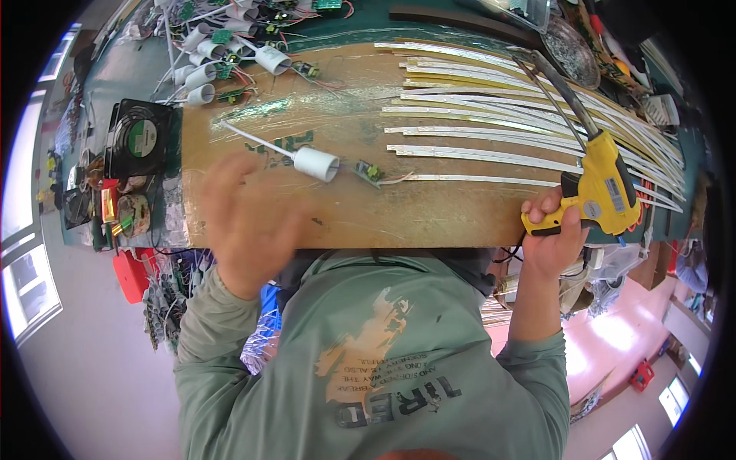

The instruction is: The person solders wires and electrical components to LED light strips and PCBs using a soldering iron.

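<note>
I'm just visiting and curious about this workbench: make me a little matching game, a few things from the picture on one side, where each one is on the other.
Things:
1. yellow soldering gun
2. white lamp socket
3. black fan
4. white strips

Places:
A. left of the brown board
B. fanned out over the board's right half
C. gripped in the right hand
D. mid-board, near the blurred left hand

Pairs: 1-C, 2-D, 3-A, 4-B
</note>
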`<state>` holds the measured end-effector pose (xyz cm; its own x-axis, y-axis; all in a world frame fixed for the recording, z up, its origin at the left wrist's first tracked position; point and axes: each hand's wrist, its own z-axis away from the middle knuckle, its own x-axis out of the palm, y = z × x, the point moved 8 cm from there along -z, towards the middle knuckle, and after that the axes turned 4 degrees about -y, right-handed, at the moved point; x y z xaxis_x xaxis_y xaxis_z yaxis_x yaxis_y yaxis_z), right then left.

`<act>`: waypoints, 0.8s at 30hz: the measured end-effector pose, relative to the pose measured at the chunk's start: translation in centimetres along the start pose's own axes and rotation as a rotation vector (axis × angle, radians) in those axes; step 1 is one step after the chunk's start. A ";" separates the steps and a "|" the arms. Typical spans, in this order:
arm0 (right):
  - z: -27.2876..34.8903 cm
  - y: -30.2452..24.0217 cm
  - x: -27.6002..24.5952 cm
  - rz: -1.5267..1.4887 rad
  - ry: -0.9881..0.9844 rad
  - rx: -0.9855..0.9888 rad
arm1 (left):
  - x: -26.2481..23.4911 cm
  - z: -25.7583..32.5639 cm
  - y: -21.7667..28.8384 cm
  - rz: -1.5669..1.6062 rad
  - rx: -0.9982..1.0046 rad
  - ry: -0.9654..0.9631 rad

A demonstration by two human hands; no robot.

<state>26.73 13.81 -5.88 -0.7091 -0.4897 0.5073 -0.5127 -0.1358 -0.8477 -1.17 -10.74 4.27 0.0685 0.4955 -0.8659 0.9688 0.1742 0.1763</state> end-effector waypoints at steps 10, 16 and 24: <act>2.6 0.7 3.4 0.141 -0.068 0.127 | 8.3 -5.5 4.7 0.272 0.184 -0.336; 6.0 1.6 6.5 0.034 -0.190 0.351 | 8.6 -5.0 3.6 0.303 0.201 -0.380; 10.2 2.6 5.2 0.151 -0.168 0.530 | 7.7 -4.4 3.9 0.293 0.298 -0.337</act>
<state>26.62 2.12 -7.00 -0.6470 -0.6610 0.3799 -0.0690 -0.4455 -0.8926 2.12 -2.51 0.36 0.3711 0.1783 -0.9113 0.9200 -0.2039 0.3347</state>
